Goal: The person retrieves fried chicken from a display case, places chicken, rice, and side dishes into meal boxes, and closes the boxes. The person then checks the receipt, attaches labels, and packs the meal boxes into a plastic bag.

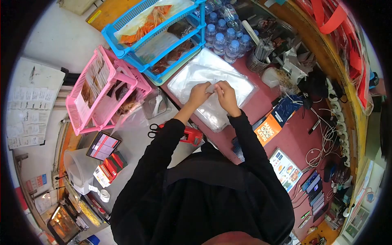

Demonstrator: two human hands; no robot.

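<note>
Both hands meet over a stack of clear plastic bags (228, 71) on the reddish table. With its fingers pinched, my left hand (199, 94) grips the edge of a clear plastic bag (213, 116). My right hand (226, 97) is closed on the same bag just to the right, fingertips close to those of the left. The bag's loose, wrinkled part spreads below the hands toward my body. Exactly where the film runs between the fingertips is too small to make out.
Blue tiered trays (153, 61) and a pink rack (108, 92) stand at the left. Water bottles (220, 41) crowd the back. Scissors (154, 130) lie near my left forearm. An orange booklet (267, 130), cables (322, 143) and several phones (314, 192) are at the right.
</note>
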